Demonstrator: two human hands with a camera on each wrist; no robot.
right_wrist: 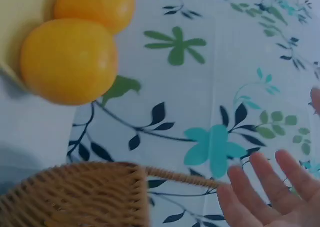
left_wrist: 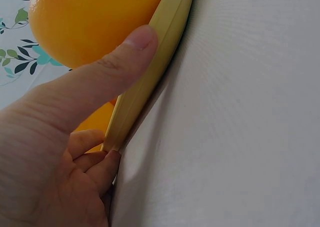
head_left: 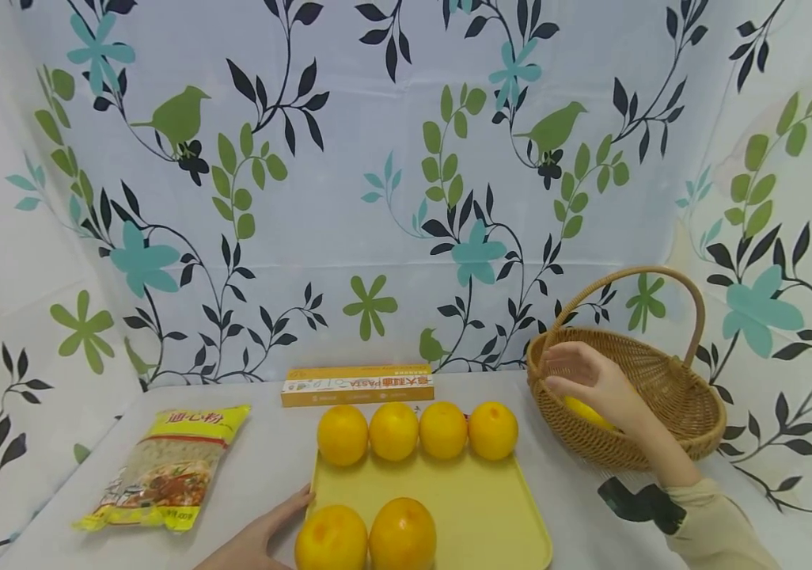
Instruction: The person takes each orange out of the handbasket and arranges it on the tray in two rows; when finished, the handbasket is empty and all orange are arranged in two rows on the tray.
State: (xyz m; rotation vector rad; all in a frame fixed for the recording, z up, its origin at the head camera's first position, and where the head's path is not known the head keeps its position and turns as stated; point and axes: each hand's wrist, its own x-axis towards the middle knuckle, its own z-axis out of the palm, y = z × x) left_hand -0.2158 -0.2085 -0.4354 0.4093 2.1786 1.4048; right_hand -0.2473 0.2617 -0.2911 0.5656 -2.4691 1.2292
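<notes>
In the head view my left hand (head_left: 259, 534) rests against the left side of a yellow tray (head_left: 477, 514). The left wrist view shows its thumb (left_wrist: 117, 64) on the tray's rim (left_wrist: 167, 34) and the other fingertips touching the rim farther along. Four oranges line the tray's far edge, among them a rightmost orange (head_left: 493, 430); two more, including a near orange (head_left: 403, 534), sit at the near left. My right hand (head_left: 594, 388) hovers over the left part of a wicker basket (head_left: 662, 388), fingers loosely bent, holding nothing. Below it lies a partly hidden yellow thing (head_left: 589, 412).
A noodle bag (head_left: 171, 467) lies on the white table at the left. Behind the tray is an orange and white pasta box (head_left: 358, 385). The basket's arched handle (head_left: 662, 271) rises at the right. A patterned cloth (head_left: 377, 198) hangs behind everything.
</notes>
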